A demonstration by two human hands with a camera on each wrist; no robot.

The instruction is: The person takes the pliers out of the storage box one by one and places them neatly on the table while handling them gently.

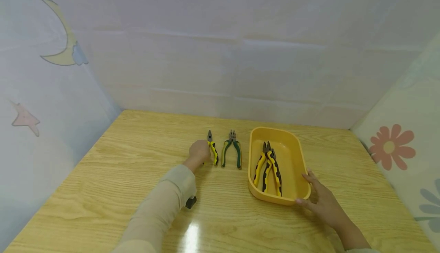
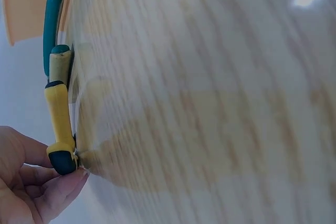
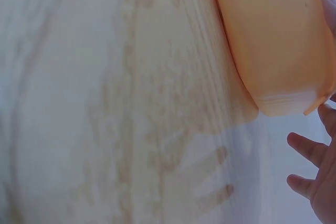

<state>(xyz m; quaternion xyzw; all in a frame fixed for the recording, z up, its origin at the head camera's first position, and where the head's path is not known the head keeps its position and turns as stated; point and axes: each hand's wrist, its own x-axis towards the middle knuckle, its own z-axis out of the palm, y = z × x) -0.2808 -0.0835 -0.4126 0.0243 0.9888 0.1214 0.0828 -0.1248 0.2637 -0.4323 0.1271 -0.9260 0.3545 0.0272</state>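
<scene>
My left hand (image 1: 200, 151) is at the yellow-and-black pliers (image 1: 214, 152) on the table. In the left wrist view, its thumb and fingers pinch the end of a yellow handle (image 2: 60, 121); the head view hides part of the pliers behind the hand. Just right of them lie pliers with green handles (image 1: 238, 154), jaws toward the back wall. My right hand (image 1: 323, 203) touches the near right corner of a yellow plastic box (image 1: 299, 157), its fingers straight and spread. Inside the box, pliers with yellow-and-black handles (image 1: 266, 171) lie together, overlapping.
The wooden table (image 1: 137, 169) meets a pale cloth wall (image 1: 192, 62) at the back. Printed cloth also hangs on both sides, with a moon at left and a flower (image 1: 392, 147) at right.
</scene>
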